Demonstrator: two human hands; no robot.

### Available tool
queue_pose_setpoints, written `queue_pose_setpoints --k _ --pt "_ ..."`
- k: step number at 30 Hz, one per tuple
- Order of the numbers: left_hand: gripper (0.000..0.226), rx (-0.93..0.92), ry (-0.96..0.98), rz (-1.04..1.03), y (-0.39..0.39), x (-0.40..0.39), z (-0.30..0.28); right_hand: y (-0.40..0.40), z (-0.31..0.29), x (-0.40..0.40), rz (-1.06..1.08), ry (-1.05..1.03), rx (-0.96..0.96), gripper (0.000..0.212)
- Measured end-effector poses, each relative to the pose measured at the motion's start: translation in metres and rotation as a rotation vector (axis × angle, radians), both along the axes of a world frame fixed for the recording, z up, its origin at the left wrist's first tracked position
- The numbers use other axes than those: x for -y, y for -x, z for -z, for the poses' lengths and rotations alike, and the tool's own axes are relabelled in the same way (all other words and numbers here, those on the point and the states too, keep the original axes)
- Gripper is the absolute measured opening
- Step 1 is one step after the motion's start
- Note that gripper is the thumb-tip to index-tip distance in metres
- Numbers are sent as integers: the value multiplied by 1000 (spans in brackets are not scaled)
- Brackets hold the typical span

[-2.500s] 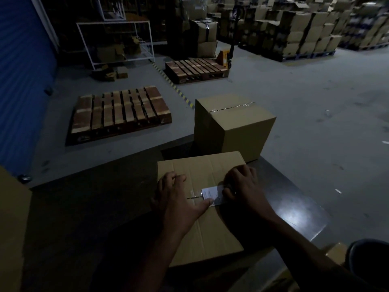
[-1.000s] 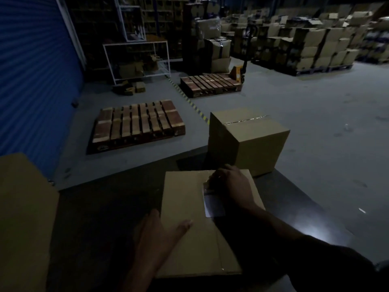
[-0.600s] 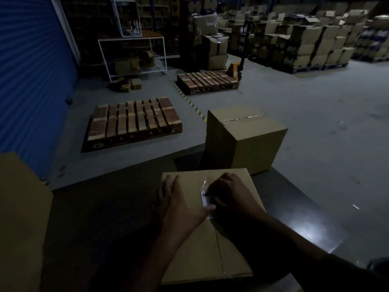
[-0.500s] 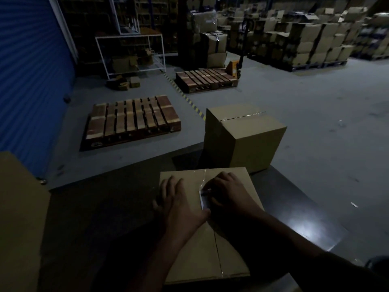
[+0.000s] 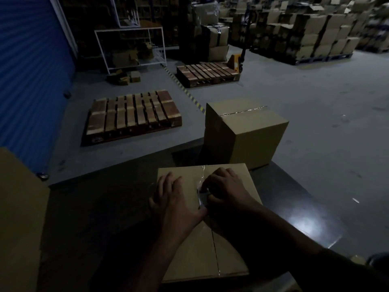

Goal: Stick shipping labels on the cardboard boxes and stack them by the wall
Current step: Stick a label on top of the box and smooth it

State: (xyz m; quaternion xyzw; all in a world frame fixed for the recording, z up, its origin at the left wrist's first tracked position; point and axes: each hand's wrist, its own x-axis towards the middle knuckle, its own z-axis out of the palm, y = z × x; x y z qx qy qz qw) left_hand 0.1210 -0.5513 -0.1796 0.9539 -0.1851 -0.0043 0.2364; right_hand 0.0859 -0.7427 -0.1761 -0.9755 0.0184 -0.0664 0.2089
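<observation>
head view: the labelling step is in hand. a flat brown cardboard box with a clear-taped centre seam [image 5: 185,239] lies on the near part of the dark bench [image 5: 101,207], and a small pale shipping label [image 5: 202,196] sits on its top face, just on the seam toward the far end. the left hand [image 5: 174,202] lies palm down on the box, left of the seam, fingers spread and fairly straight, gripping nothing; its thumb reaches to the label's near corner. the right hand [image 5: 227,188] rests on the box right of the seam with its fingers bent over the label's right side, pressing or pinching its edge; the light is too dim to tell which, and most of the label is hidden under it.

a taller brown cardboard box with shiny tape across its top [image 5: 244,133] stands at the far edge of the bench, just beyond the flat box and apart from it; no label shows on the faces in view. on the grey floor beyond lie a wooden pallet [image 5: 132,114] to the left, by the blue roller door [image 5: 27,76], and a second wooden pallet [image 5: 207,73] farther off.

judging from this, the label is not yet smoothed flat. the next move calls for rubbing it down along its whole length while the left hand steadies the box, then lifting the box with both hands to carry it to the wall.
</observation>
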Motion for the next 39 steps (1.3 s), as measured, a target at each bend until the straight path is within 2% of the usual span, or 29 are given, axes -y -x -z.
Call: queue_pose_setpoints --k 5,9,15,19,23,29,33,36,39 --pt "106 -11 2 2 0 0 0 -1 -2 1 -16 2 -33 56" --pt "105 -17 15 -5 0 -1 0 1 -2 2 -31 -4 -20 47" --pt "108 -37 13 9 1 -2 -4 2 -1 3 -5 -28 49 49" --pt "111 -56 -26 1 0 -2 -6 5 -3 4 -1 -2 90 33" --pt "112 -74 -27 5 0 -1 -6 6 2 3 2 16 106 37" --pt "115 -74 -15 10 1 -2 -7 8 1 4 42 30 116 30" --pt "116 -67 -14 1 2 -2 -8 7 5 3 73 52 86 42" --pt "117 -76 -20 -4 1 -1 -8 9 5 4 111 51 115 31" --pt "117 -69 -16 -10 1 0 -6 11 7 5 113 60 112 31"
